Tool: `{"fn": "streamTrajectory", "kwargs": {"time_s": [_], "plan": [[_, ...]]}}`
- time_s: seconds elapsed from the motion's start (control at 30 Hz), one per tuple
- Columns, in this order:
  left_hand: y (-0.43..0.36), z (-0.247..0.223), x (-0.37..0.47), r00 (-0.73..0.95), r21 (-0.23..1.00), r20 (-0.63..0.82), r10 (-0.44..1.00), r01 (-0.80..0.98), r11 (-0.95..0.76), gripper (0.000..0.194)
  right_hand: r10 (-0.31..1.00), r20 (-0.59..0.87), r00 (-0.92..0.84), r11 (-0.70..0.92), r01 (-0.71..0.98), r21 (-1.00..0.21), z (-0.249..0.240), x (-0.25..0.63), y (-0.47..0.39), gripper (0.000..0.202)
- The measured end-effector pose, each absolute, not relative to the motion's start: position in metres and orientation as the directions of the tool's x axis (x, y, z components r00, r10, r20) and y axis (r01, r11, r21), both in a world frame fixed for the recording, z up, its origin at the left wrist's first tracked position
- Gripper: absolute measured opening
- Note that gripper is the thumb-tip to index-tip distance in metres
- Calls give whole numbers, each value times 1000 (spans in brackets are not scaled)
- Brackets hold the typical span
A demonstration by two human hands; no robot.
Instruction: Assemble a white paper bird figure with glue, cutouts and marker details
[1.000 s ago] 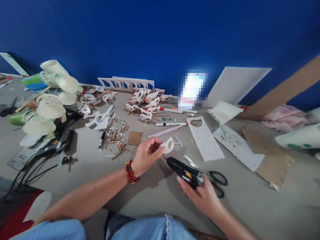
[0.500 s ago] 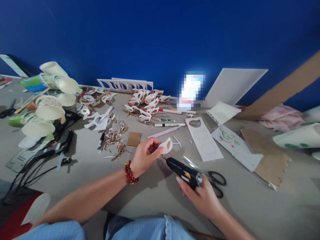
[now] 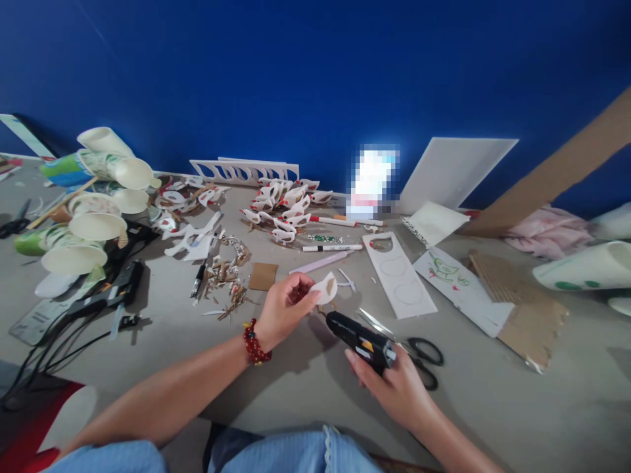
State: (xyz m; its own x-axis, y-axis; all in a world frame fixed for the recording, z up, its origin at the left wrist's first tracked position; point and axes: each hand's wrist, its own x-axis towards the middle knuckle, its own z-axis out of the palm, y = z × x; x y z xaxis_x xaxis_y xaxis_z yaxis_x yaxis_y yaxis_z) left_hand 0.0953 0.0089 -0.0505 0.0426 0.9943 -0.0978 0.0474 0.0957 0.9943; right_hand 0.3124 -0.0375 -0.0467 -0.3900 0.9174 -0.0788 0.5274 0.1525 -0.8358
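Between thumb and fingers, my left hand [image 3: 286,307] pinches a small white bird-shaped cutout [image 3: 326,288] with a brown patch on it. My right hand [image 3: 394,381] is wrapped round a black glue gun [image 3: 362,338], whose nozzle points up and left, just below the cutout. Whether the tip touches the cutout I cannot tell. Close behind the right hand lie scissors [image 3: 426,351] with black handles, partly hidden by the hand. Beyond the hands sits a cluster of finished-looking white birds [image 3: 290,207] with red beaks.
Brown scraps [image 3: 229,279] and a cardboard square [image 3: 263,276] lie left of centre. Paper cups [image 3: 98,226] and black cables [image 3: 54,348] crowd the left. A white board with drawn outlines [image 3: 399,276], markers [image 3: 325,248] and corrugated cardboard [image 3: 535,328] lie to the right. A blue wall [image 3: 246,79] closes the back.
The view has shifted very slightly. Both hands keep almost the same pose, with the glue gun's nozzle still close under the bird cutout.
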Motion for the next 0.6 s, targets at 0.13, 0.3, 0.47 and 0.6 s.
{"fn": "streamTrajectory", "kwargs": {"time_s": [0.13, 0.3, 0.47, 0.6], "plan": [[9, -53, 95, 32, 993, -110, 993, 51, 109, 20, 928, -80, -363, 128, 514, -848, -49, 316, -39, 21], [10, -52, 93, 38, 992, -126, 991, 13, 126, 20, 957, -26, -290, 143, 545, -826, -46, 324, -36, 26], [10, -51, 93, 33, 991, -132, 991, 40, 131, 19, 954, 28, -299, 209, 592, -779, -45, 330, -32, 28], [10, -49, 94, 18, 988, -141, 990, 59, 140, 19, 943, 41, -329, 255, 644, -721, -44, 330, -31, 34]]}}
